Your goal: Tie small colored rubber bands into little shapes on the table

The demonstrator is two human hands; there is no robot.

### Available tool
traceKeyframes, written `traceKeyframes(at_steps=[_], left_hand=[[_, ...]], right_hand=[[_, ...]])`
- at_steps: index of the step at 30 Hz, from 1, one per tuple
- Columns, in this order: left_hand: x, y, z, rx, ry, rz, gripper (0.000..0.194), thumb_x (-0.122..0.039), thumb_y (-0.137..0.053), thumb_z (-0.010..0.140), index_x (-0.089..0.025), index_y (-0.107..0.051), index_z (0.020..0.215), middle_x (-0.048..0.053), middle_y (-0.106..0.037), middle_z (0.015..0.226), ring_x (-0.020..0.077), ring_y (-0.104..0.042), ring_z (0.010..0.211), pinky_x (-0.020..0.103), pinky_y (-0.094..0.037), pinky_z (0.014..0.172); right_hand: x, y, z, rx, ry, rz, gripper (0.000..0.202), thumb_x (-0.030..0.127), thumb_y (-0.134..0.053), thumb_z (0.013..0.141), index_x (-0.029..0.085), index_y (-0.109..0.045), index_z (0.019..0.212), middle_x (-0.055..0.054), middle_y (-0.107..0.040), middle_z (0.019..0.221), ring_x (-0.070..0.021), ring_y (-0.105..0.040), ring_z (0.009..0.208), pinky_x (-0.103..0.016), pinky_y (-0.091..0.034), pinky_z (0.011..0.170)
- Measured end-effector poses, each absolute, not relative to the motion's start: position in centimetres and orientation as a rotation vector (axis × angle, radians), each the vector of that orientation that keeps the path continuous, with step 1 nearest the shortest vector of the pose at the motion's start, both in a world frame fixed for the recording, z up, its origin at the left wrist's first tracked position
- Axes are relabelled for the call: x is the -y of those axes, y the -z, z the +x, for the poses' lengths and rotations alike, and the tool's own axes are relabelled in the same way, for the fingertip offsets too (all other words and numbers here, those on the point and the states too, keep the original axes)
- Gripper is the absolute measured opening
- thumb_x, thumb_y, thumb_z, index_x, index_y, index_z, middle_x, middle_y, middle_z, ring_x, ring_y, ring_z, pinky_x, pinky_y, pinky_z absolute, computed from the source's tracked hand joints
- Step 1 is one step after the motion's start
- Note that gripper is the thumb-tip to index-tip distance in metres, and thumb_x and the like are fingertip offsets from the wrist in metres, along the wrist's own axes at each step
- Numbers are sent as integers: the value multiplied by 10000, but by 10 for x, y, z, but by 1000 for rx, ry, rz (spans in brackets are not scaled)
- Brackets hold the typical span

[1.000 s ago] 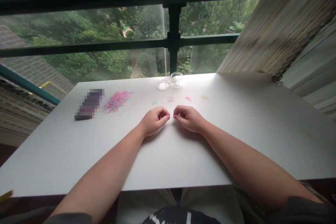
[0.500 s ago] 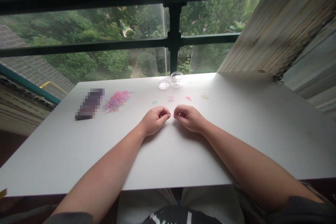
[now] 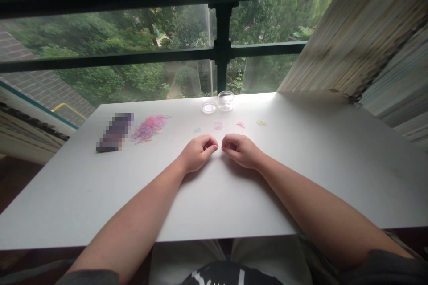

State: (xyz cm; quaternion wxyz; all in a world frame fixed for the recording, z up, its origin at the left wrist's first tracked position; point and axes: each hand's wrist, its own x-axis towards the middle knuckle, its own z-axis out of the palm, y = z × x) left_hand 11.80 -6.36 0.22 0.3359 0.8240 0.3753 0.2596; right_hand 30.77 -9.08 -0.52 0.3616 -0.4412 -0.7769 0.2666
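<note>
My left hand (image 3: 198, 153) and my right hand (image 3: 243, 151) meet over the middle of the white table (image 3: 214, 200), fingertips pinched and a small gap apart. Between them stretches a thin, pale rubber band (image 3: 220, 146), one end in each pinch; most of it is hidden by the fingers. Just beyond the hands lie small groups of bands in a row: turquoise (image 3: 197, 130), pale pink (image 3: 218, 125), bright pink (image 3: 240, 124) and yellow (image 3: 261, 123). A large mixed heap of coloured rubber bands (image 3: 151, 129) lies to the left.
Near the window edge stands a clear round jar (image 3: 226, 102), its clear lid (image 3: 209, 107) lying beside it. A blurred-out dark oblong object (image 3: 115, 132) is left of the heap. Green window bars (image 3: 223, 44) run behind the table, and a curtain (image 3: 321, 31) hangs at the right.
</note>
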Motion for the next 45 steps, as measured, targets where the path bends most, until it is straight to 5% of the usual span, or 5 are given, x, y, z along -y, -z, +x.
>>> traceKeyframes(at_steps=[45], left_hand=[[65,2,115,-914,-616,2101,206,-305,-511,797,-169,-644,874,27,-653,810,128,-550,680,238,-429,636]], right_hand=[[91,8,308,1996,-808,-1171,79,227,-525,748,168,-512,698,34,-474,584,-82,-395,533,-208,-318,505]])
